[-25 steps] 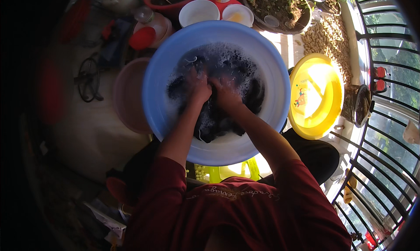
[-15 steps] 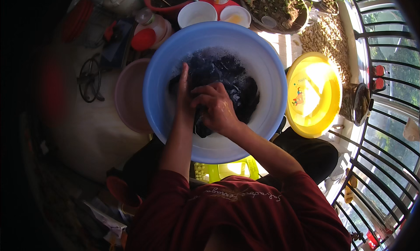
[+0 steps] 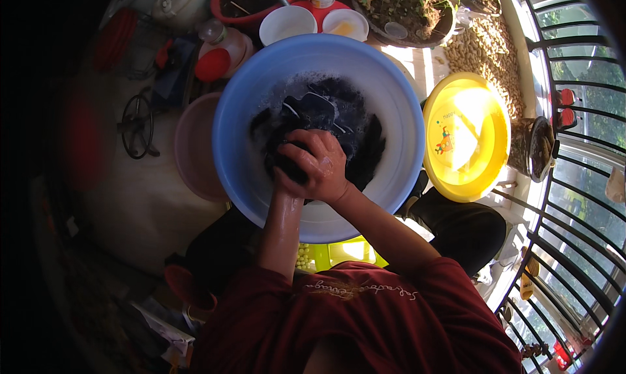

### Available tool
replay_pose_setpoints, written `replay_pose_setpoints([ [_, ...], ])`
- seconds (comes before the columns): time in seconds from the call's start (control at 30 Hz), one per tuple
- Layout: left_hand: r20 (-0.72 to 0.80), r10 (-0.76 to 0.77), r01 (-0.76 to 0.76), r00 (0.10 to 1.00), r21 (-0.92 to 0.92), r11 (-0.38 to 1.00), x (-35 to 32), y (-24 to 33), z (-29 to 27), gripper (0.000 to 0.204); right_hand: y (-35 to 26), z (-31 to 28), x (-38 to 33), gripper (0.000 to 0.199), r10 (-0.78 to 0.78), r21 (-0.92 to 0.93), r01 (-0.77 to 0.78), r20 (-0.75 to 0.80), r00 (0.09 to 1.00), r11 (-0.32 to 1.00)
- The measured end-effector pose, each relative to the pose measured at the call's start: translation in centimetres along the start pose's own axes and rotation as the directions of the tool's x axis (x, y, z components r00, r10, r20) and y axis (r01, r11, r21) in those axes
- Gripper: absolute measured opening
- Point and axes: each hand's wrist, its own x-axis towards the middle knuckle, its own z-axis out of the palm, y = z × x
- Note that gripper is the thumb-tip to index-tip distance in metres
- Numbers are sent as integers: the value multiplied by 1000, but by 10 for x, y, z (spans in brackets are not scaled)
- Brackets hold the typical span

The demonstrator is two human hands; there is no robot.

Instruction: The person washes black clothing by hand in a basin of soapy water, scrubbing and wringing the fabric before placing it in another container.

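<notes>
A wet dark garment (image 3: 319, 111) with thin white piping lies bunched in sudsy water inside a large blue basin (image 3: 225, 139). Over the near part of the cloth, my right hand (image 3: 321, 165) is closed, its fingers curled round a dark fold. Just under it and to its left, my left hand (image 3: 287, 184) presses against the same bundle. The left fingers are hidden by the cloth and the right hand. Both wrists are wet and close together.
A yellow basin (image 3: 433, 159) stands on the right and a pinkish basin (image 3: 192, 146) on the left. Beyond the blue one are white bowls (image 3: 280, 25), a planter (image 3: 404, 15) and a red-capped container (image 3: 222, 58). Black railings (image 3: 574, 139) run along the right.
My left hand was upright with its fingers stretched out; now it is lower, under the right hand. My right hand has closed over a fold, and more white piping shows.
</notes>
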Motion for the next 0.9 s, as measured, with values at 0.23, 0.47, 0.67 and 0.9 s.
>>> replay_pose_setpoints([
  [0.23,-220,108,-85,969,111,990,25,5,8,40,54,9,9,23,527,258,-512,16,850,819],
  [0.47,274,396,-262,876,961,-87,51,31,-5,61,92,8,-24,39,548,-370,-474,126,827,799],
  [0.67,331,271,-63,904,730,-680,79,-8,-43,71,84,49,-81,60,470,-641,-112,422,775,760],
  [0.9,163,28,-149,986,949,-276,120,7,-58,80,126,53,-39,55,690,-343,-607,477,545,717],
])
